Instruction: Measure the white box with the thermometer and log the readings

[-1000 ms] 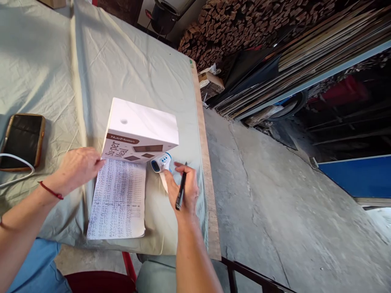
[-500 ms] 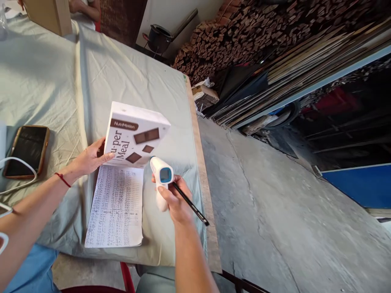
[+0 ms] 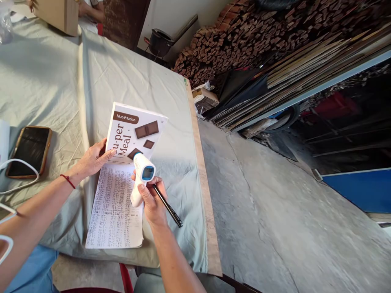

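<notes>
My left hand (image 3: 97, 158) grips the lower left edge of a white NutriMotion box (image 3: 130, 138) with brown squares printed on its front. The box stands tilted on the far end of a notebook (image 3: 114, 211) filled with handwriting. My right hand (image 3: 154, 199) is wrapped around the handle of a white infrared thermometer (image 3: 140, 167) with a blue-rimmed screen facing me. A black pen (image 3: 168, 206) is also tucked in that hand and points down to the right. The thermometer's front end overlaps the lower edge of the box in view; I cannot tell whether they touch.
On the left of the cloth-covered table (image 3: 146, 81) lies a phone (image 3: 29, 150) beside a white cable (image 3: 26, 160). Another person's arm (image 3: 91, 12) is behind a cardboard box (image 3: 58, 16) at the far left. Stacked firewood (image 3: 220, 44) fills the back; concrete floor lies right.
My right hand has moved left with the thermometer and pen, bringing the thermometer in front of the box. The box has turned slightly, its front now facing me more squarely.
</notes>
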Tool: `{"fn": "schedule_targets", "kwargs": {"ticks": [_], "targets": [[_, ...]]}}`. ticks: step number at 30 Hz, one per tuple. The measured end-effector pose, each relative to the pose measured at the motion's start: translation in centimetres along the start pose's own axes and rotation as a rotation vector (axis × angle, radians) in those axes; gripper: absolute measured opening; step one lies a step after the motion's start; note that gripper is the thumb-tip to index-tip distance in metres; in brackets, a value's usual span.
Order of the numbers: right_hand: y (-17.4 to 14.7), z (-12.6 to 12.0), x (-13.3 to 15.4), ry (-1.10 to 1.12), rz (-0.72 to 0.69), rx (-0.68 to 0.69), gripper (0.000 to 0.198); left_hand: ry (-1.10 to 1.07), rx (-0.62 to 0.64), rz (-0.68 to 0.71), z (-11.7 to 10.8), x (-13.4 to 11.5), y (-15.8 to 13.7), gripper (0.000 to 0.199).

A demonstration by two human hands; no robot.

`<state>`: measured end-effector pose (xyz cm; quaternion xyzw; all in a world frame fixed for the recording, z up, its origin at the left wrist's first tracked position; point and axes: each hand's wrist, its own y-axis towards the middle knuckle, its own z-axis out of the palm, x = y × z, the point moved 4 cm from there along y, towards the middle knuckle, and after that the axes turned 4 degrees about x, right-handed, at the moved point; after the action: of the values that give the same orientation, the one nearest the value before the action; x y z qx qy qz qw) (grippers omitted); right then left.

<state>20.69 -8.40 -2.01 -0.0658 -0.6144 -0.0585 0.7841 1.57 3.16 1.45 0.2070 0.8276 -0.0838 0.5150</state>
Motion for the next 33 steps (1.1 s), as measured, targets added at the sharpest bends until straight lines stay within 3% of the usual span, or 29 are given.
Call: {"fn": "schedule_targets", "kwargs": {"ticks": [14, 23, 26, 30, 33], "targets": [[-0.3, 0.5, 0.8, 0.168, 0.052, 0.011, 0.042, 0.004, -0.003, 0.077, 0.1, -0.9, 0.1, 0.051], [-0.4, 0.5, 1.2, 0.111, 0.068, 0.008, 0.043, -0.015, 0.016, 0.066, 0.1, -0.6, 0.1, 0.049], [-0.5, -1.0, 2.7, -0.040, 0.075, 0.063, 0.042, -0.037, 0.053, 0.037, 0.0, -0.7, -0.2, 0.048], [-0.4, -5.3, 5.2, -0.447, 0.090, 0.123, 0.037, -0.034, 0.127, 0.029, 0.1, -0.6, -0.8, 0.050], [0.3, -8.3, 5.5, -0.762, 0.069, 0.109, 0.029, 0.059, 0.103, 0.053, 0.2, -0.3, -1.1, 0.044]]}}
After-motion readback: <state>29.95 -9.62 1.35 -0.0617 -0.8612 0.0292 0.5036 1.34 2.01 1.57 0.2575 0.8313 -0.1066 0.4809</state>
